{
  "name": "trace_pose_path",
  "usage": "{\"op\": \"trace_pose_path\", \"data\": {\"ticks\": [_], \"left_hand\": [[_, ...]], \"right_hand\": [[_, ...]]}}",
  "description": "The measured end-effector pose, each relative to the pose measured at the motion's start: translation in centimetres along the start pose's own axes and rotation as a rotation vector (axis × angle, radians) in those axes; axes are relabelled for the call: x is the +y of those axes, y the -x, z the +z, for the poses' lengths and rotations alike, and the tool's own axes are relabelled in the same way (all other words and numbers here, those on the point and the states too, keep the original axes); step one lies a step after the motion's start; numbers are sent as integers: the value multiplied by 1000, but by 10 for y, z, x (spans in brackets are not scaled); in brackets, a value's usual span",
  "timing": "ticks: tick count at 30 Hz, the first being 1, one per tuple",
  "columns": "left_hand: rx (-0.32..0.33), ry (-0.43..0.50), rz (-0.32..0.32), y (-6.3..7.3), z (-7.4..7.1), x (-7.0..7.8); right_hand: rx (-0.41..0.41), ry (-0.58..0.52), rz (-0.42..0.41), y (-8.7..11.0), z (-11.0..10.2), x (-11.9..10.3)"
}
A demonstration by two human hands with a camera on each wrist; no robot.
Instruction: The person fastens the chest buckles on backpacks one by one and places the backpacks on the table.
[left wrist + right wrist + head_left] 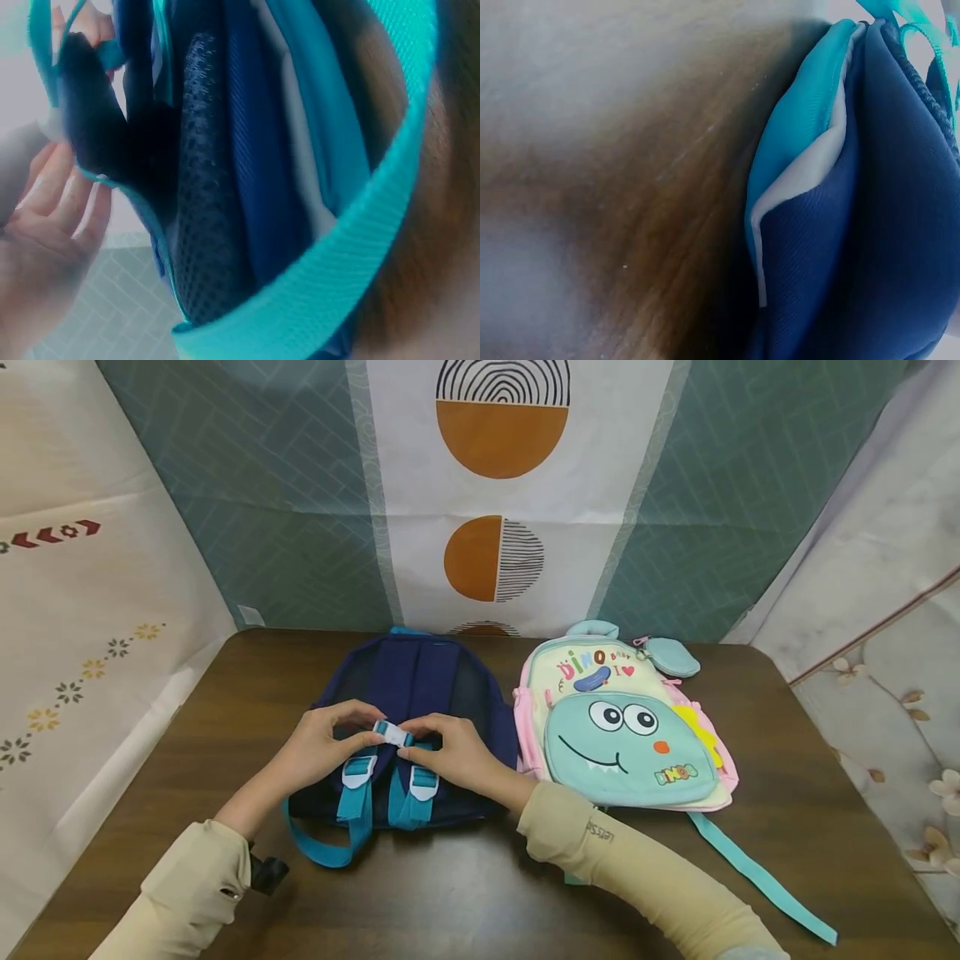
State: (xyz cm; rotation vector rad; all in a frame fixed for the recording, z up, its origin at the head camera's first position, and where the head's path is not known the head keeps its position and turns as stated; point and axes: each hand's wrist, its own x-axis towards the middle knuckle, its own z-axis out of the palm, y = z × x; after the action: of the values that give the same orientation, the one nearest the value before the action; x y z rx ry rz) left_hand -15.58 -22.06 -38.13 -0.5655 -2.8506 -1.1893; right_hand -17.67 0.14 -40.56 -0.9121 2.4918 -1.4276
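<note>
Cream-and-pink bag [558,652], upper front: "DINO" [585,663] in large capitals, letters in differing colours, set on a slant. Just right of it, in much smaller letters, "BABY" [620,657]. Below that, a single capital "I" [617,671], followed directly by a solid red heart [628,671]. Green pocket [630,752] of same bag, lower right corner: short word in chunky multicoloured letters, probably "DINOS", though too small in the head view to be sure. Right sleeve [645,881], near cuff: dark print [600,832], "Lets" legible.
</note>
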Motion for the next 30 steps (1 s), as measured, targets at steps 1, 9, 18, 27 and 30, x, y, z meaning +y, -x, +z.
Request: {"op": "trace_pose_path", "data": {"ticks": [1, 9, 18, 27, 30], "left_hand": [[-28, -8, -4, 0, 0, -1], [-255, -57, 4, 1, 9, -3], [-412, -97, -25, -6, 11, 57], [-494, 29, 33, -61, 55, 101], [-533, 72, -16, -86, 71, 110]], "right_hand": [[-10, 10, -1, 0, 0, 0], [-170, 170, -25, 5, -11, 8], [-348, 324, -51, 31, -53, 9], [-375, 557, -85, 85, -115, 12], [-367, 615, -106, 104, -132, 16]]}}
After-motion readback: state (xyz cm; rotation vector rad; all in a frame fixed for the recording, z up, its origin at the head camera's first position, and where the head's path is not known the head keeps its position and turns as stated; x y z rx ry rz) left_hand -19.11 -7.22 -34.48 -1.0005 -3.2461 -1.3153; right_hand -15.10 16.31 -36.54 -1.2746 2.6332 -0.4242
